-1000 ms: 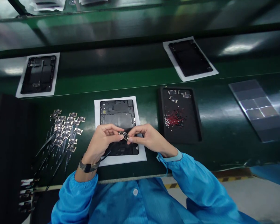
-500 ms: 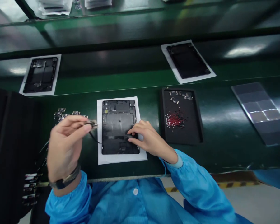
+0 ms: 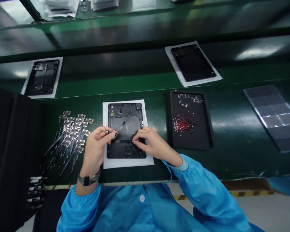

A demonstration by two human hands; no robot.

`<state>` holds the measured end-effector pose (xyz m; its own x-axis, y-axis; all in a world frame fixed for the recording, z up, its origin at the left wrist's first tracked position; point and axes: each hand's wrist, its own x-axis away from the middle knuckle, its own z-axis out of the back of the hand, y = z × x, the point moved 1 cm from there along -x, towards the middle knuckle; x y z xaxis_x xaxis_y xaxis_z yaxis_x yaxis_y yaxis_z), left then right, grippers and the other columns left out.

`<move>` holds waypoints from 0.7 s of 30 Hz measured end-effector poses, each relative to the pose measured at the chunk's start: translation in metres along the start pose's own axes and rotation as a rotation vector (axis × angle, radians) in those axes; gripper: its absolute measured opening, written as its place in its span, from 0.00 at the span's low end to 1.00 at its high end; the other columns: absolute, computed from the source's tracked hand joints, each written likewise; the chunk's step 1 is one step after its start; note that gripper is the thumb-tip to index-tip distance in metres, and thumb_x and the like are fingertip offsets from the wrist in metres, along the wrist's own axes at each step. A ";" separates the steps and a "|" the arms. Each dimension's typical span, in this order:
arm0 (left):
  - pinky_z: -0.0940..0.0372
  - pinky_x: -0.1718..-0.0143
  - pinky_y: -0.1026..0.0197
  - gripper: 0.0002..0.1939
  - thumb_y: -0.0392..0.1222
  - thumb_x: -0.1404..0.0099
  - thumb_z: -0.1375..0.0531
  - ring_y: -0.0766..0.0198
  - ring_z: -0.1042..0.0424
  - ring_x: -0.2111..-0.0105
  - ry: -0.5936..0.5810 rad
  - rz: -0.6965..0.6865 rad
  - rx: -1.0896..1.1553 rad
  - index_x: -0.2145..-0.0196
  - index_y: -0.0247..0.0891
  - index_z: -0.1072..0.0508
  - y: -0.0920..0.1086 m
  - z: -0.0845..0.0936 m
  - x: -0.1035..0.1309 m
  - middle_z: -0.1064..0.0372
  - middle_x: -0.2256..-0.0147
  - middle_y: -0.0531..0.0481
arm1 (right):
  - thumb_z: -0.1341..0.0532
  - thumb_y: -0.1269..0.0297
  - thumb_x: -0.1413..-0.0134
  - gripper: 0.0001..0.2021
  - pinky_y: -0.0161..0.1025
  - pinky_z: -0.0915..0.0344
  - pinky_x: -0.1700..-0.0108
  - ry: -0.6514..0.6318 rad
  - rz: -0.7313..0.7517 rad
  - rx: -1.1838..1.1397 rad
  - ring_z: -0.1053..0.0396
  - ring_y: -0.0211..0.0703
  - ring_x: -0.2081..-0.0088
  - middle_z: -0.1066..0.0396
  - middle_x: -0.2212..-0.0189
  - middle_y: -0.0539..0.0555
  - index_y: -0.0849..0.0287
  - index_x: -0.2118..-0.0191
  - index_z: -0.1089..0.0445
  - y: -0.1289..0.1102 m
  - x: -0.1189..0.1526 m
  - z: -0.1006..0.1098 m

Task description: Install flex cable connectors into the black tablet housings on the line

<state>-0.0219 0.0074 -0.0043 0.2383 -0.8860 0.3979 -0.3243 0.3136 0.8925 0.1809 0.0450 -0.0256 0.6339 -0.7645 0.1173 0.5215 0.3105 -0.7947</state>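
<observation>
Green surface [image 3: 157, 112], head view. The left hand [image 3: 95, 145] grips a circuit board [image 3: 115, 134] between its fingers, above the left side of the black housing [image 3: 125, 149]; the fingers of the right hand [image 3: 151, 141] are pinched together, contents indiscernible. Recommended: hold the board by its edges; keep its strip [image 3: 125, 120] untwisted. Boards [image 3: 73, 130] lie left, a black tray [image 3: 190, 140] right; a shelf [image 3: 145, 21] stands far.

Reaching in over the near edge of the bench [image 3: 159, 176], the left hand [image 3: 96, 141] pinches between thumb and fingers; the right hand [image 3: 151, 141], knuckles up, curls its fingers, their tips close to the thumb.
</observation>
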 end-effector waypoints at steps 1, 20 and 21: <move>0.39 0.76 0.70 0.08 0.35 0.50 0.29 0.73 0.33 0.77 -0.024 0.025 -0.013 0.72 0.33 0.24 -0.004 -0.001 0.002 0.25 0.70 0.48 | 0.37 0.72 0.42 0.05 0.40 0.41 0.60 -0.010 -0.005 -0.037 0.35 0.44 0.64 0.28 0.71 0.52 0.59 0.68 0.26 0.000 0.000 0.001; 0.34 0.77 0.64 0.13 0.38 0.55 0.28 0.68 0.30 0.81 -0.079 0.235 -0.073 0.75 0.34 0.28 -0.035 -0.024 0.016 0.24 0.75 0.48 | 0.37 0.65 0.47 0.06 0.35 0.37 0.70 -0.110 -0.147 -0.427 0.35 0.36 0.75 0.26 0.76 0.51 0.61 0.71 0.26 0.002 0.004 -0.002; 0.34 0.77 0.65 0.13 0.38 0.55 0.28 0.68 0.30 0.81 -0.074 0.240 -0.077 0.75 0.33 0.28 -0.035 -0.024 0.017 0.24 0.75 0.48 | 0.37 0.65 0.48 0.06 0.35 0.37 0.70 -0.113 -0.145 -0.422 0.35 0.36 0.74 0.26 0.76 0.51 0.61 0.71 0.26 0.002 0.004 -0.002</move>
<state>0.0154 -0.0101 -0.0236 0.0945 -0.8049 0.5858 -0.2916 0.5403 0.7893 0.1834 0.0411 -0.0279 0.6420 -0.7092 0.2913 0.3465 -0.0705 -0.9354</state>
